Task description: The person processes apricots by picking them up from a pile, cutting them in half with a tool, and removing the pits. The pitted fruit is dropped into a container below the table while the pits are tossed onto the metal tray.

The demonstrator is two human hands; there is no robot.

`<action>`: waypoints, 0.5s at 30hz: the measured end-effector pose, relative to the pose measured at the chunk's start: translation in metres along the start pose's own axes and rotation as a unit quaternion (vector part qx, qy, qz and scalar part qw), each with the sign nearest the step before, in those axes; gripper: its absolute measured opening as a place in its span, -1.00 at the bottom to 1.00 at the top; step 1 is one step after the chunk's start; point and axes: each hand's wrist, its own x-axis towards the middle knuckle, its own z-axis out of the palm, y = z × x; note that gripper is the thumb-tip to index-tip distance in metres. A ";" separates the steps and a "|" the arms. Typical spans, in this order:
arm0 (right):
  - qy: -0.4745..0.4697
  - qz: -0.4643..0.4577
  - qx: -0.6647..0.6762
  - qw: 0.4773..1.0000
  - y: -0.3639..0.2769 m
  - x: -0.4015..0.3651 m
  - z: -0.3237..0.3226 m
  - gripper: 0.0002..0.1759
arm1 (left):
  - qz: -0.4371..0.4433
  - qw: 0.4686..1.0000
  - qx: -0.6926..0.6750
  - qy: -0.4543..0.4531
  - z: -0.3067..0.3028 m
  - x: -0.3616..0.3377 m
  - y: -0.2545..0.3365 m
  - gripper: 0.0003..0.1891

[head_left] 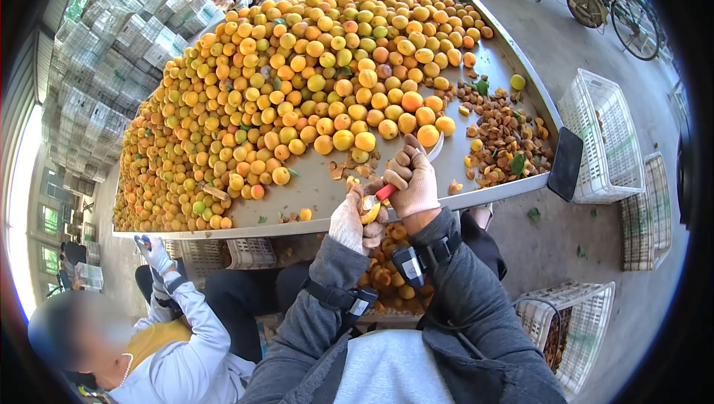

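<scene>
1. At the near edge of the smooth metal table (316,194), I watch the knit-gloved left hand (348,218); its fingers curl in, pinching a yellow fruit (370,214).
2. Just beside it, I see the stained, gloved right hand (414,184), fingers bent tightly around a tool (386,193) whose hard red part angles toward that fruit.
3. Beyond, I view a bulging heap of round orange fruits (297,91), rough brown pieces (513,140) and a latticed plastic crate (591,143).
</scene>
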 end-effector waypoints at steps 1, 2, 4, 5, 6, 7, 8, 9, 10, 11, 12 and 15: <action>-0.010 0.005 0.020 1.000 0.001 0.001 0.001 -0.76 | -0.008 1.000 -0.027 -0.004 0.000 0.003 0.000 -0.55; 0.016 -0.024 -0.003 1.000 -0.002 0.003 0.002 -0.78 | -0.007 0.999 -0.039 -0.015 0.000 0.005 0.001 -0.56; -0.008 -0.093 -0.078 0.993 -0.016 -0.005 0.015 -0.77 | 0.062 0.998 -0.017 0.030 0.002 0.010 0.000 -0.57; -0.032 -0.159 -0.152 0.975 -0.023 -0.010 0.023 -0.76 | 0.129 0.988 0.003 0.078 0.000 0.013 0.001 -0.58; -0.039 -0.167 -0.297 0.939 -0.028 -0.021 0.032 -0.77 | 0.154 0.985 0.037 0.071 -0.006 0.014 0.007 -0.58; -0.043 -0.124 -0.417 0.899 -0.028 -0.024 0.034 -0.78 | 0.156 0.985 0.036 0.070 -0.008 0.014 0.009 -0.58; -0.132 -0.175 -0.523 0.823 -0.018 -0.022 0.025 -0.77 | 0.170 0.980 0.069 0.073 -0.009 0.016 0.010 -0.56; -0.216 -0.222 -0.615 0.725 -0.005 -0.020 0.014 -0.75 | 0.184 0.975 0.101 0.078 -0.008 0.016 0.011 -0.55; -0.240 -0.228 -0.683 0.651 -0.001 -0.027 0.013 -0.74 | 0.229 0.968 0.096 0.031 -0.015 0.020 0.010 -0.54; -0.260 -0.230 -0.744 0.571 0.003 -0.033 0.010 -0.71 | 0.229 0.968 0.095 0.030 -0.019 0.026 0.008 -0.54; -0.257 -0.270 -0.774 0.512 0.008 -0.037 0.004 -0.64 | 0.250 0.963 0.088 0.054 -0.018 0.028 0.006 -0.55; -0.244 -0.252 -0.809 0.471 0.013 -0.043 0.002 -0.62 | 0.212 0.967 0.093 0.107 -0.021 0.028 0.005 -0.58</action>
